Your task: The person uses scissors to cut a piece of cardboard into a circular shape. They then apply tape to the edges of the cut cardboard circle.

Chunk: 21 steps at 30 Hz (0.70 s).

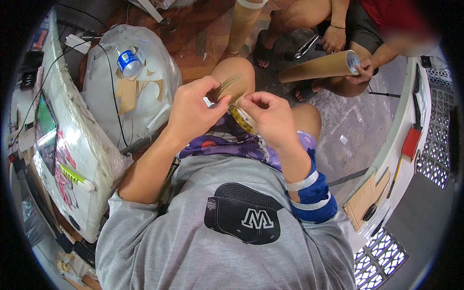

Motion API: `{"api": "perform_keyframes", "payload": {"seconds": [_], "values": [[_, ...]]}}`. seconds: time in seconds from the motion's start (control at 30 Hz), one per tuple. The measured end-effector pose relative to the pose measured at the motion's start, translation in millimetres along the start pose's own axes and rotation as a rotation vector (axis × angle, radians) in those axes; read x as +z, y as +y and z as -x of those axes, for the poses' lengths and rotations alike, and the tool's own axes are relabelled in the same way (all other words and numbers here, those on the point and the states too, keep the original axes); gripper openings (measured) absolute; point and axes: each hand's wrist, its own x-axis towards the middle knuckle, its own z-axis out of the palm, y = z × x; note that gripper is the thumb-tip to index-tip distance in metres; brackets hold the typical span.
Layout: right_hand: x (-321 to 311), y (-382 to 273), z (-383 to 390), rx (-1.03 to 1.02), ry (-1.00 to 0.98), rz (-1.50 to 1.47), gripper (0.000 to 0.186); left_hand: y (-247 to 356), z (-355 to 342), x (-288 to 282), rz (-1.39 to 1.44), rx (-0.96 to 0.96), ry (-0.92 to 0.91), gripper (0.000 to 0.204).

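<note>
Over my lap, both hands are held close together at chest-front height. Between the thumb and fingers of my left hand (195,108) is a curved piece of corrugated cardboard (231,86), its ridged edge turned up. My right hand (270,116) pinches with thumb and forefinger near the cardboard's lower side. A roll of tape (241,119) with a yellow inner ring hangs under those fingers, partly covered by them. Whether a strip of tape runs from the roll to the cardboard is too small to tell.
At left, a plastic-wrapped surface bears cardboard scraps (126,96) and a blue-labelled bottle (128,64). A green-handled cutter (72,175) lies nearer. Across from me, another person holds a long cardboard tube (316,67). On the right table are scissors (370,211) and cardboard (360,205).
</note>
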Motion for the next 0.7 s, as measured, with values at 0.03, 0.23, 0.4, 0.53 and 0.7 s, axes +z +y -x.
{"api": "perform_keyframes", "payload": {"seconds": [0.03, 0.23, 0.4, 0.53, 0.7], "values": [[2, 1, -1, -0.054, 0.048, 0.057, 0.019, 0, -1, 0, -0.025, 0.027, -0.003, 0.019], [8, -13, -5, -0.108, 0.103, 0.148, 0.023, 1, -3, -1, -0.023, 0.069, -0.045, 0.019], [16, -5, -9, -0.039, 0.121, 0.162, 0.024, -2, -9, -9, -0.069, 0.042, -0.12, 0.02], [5, -14, 0, -0.047, -0.054, 0.272, 0.023, -1, -14, -14, -0.071, 0.048, -0.099, 0.022], [-2, -11, 7, -0.072, -0.074, 0.038, 0.015, -9, -8, 12, 0.545, -0.18, 0.192, 0.03]]}}
